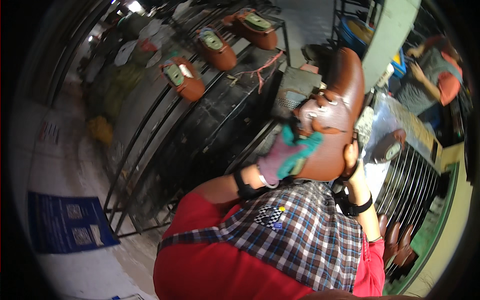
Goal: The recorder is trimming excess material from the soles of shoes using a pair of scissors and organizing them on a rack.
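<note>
Workshop, black rack carrying shoes; left hand, right hand fingers clasping brown shoe.

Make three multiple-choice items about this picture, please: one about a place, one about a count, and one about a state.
1. Where is the brown shoe that the hands work on?
A. Lifted in front of the person, held between both hands
B. Lying on the floor
C. Standing on the rack

2. How many brown shoes stand in a row on the dark rack at upper left?
A. One
B. Three
C. Six

3. What covers the left hand?
A. Nothing, it is bare
B. A purple and teal glove
C. A white bandage

Answers: 1 A, because the left hand presses on its front and the right hand grips it from behind. 2 B, because three shoes stand one after another along the rails. 3 B, because the purple cloth with teal fingers reaches down to the wrist.
</note>
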